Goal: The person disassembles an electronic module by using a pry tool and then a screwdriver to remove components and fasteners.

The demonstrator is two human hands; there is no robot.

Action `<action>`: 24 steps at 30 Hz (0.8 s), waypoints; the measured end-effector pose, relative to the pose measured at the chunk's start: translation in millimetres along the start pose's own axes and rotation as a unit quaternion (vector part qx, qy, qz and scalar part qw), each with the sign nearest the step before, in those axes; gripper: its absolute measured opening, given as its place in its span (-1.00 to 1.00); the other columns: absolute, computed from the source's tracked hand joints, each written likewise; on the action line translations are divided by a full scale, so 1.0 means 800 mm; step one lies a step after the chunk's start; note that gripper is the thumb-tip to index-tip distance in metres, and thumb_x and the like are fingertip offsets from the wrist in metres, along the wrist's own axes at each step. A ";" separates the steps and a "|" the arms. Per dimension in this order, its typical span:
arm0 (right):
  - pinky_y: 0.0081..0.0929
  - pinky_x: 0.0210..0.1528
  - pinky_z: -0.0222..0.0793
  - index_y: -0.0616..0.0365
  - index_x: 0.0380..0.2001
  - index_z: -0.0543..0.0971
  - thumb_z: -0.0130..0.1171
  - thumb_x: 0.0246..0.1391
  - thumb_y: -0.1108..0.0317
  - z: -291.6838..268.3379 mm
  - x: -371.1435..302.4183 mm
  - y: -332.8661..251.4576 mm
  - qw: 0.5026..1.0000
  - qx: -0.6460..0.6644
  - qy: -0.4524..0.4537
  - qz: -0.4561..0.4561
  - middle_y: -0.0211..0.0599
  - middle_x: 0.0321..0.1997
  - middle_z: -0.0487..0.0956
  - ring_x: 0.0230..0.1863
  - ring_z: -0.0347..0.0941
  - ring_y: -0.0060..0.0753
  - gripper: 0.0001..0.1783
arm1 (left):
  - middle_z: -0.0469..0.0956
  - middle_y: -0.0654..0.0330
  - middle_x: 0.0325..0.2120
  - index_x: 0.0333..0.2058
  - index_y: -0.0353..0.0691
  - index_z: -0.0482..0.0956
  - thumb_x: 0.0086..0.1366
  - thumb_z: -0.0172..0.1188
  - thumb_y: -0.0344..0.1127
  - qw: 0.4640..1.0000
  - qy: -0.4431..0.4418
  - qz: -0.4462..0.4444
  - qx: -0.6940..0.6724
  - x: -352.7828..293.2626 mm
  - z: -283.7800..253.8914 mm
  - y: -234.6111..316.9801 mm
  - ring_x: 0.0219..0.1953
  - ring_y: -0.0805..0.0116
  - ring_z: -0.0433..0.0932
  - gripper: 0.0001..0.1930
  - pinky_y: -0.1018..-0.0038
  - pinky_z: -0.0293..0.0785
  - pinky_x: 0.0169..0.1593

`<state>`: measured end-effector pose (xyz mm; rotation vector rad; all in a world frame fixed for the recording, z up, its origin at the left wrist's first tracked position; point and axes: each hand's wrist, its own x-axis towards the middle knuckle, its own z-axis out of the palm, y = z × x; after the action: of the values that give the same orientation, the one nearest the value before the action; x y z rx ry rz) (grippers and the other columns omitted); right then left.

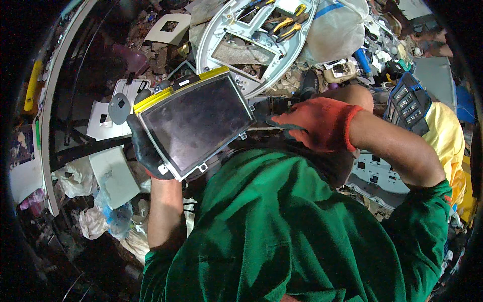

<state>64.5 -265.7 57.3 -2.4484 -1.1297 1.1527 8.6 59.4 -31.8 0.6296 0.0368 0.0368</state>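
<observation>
My left hand (147,151), in a dark-palmed work glove with a red cuff, grips a flat display panel (196,121) by its left edge. The panel has a dark, smudged screen, a thin metal frame with small mounting tabs, and yellow tape along its far edge. It is held tilted above my lap. Just beyond the panel's right edge is my right hand (317,123), in a red glove with dark fingertips. Its fingers are bent together near a dark flat piece (262,111); what they hold, if anything, is hidden.
Farther off lies a large pale oval plastic housing (209,38) with pliers (287,25) with yellow-and-black handles in it. White plastic panels (114,176) and bags are at left. At right are a black slotted part (410,103), yellow cloth (445,136) and a grey casing (377,173).
</observation>
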 end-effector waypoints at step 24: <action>-0.09 0.05 0.46 0.02 0.24 0.39 0.00 0.19 0.23 0.115 0.092 -0.019 0.972 0.078 0.212 0.064 0.10 -0.03 0.56 -0.04 0.52 0.10 -0.47 | 0.47 0.07 0.16 0.15 -0.07 0.49 0.43 0.00 0.01 0.996 -0.006 -0.021 -0.091 0.009 -0.027 0.021 0.20 -0.03 0.41 -0.55 -0.07 0.25 0.29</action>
<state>18.3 -214.1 -38.9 -2.5036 -0.7381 0.6647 14.4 86.3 -39.5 0.4458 0.0343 -0.0036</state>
